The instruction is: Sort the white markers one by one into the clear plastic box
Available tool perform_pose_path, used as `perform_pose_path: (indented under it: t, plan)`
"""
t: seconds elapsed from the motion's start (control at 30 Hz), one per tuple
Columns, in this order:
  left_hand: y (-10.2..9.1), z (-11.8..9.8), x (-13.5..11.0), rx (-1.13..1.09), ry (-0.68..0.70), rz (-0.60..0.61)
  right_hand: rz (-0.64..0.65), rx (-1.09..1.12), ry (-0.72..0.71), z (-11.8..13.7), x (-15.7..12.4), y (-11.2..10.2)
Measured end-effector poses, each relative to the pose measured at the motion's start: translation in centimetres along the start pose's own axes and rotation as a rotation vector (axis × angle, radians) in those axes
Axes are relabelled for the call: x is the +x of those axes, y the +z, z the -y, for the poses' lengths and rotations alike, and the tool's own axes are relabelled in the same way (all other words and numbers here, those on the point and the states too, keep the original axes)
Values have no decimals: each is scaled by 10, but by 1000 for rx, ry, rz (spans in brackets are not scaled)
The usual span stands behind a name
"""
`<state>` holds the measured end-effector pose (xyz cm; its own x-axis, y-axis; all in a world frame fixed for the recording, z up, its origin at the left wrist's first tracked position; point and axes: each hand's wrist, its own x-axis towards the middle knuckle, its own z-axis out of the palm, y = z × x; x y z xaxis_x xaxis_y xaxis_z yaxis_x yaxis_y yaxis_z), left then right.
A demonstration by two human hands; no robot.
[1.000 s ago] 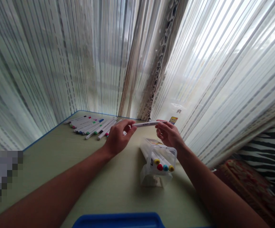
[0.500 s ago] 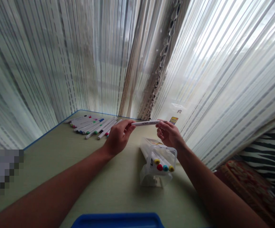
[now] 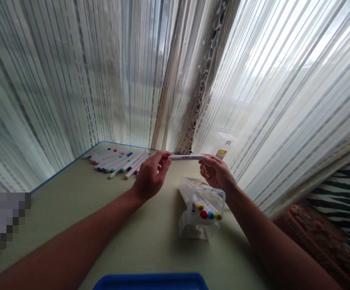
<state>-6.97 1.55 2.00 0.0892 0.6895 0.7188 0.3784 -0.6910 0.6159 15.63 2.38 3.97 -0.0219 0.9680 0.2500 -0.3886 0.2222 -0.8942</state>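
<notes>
A white marker pen point(image 3: 187, 157) with dark print is held level above the table, one end in each hand. My left hand point(image 3: 151, 174) pinches its left end between thumb and fingers. The right end is in the fingertips of my right hand point(image 3: 215, 171), which hide that tip. Below my right hand a clear plastic case point(image 3: 184, 187) rests on the table, holding several markers with yellow, red and blue ends point(image 3: 207, 214) facing me. Left of my left hand, several white markers point(image 3: 114, 161) with coloured marks lie in a loose pile.
The pale green table point(image 3: 102, 225) has a blue edge. A blue object point(image 3: 150, 280) shows at the near edge. Behind the case stands a clear plastic piece with a yellow label point(image 3: 221, 154). Striped curtains point(image 3: 126, 80) hang behind the table; zebra-patterned fabric point(image 3: 340, 193) is at the right.
Both hands keep their hold on the marker, which now lies slightly more level. The pile and the case have not moved on the table; the view has shifted slightly.
</notes>
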Motion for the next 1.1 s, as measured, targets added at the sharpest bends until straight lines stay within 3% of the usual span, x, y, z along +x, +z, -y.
perform_pose_path:
  t: [1.1]
  plan:
    - [0, 4, 0, -29, -60, -25, 17, -80, -35, -2, -2, -1]
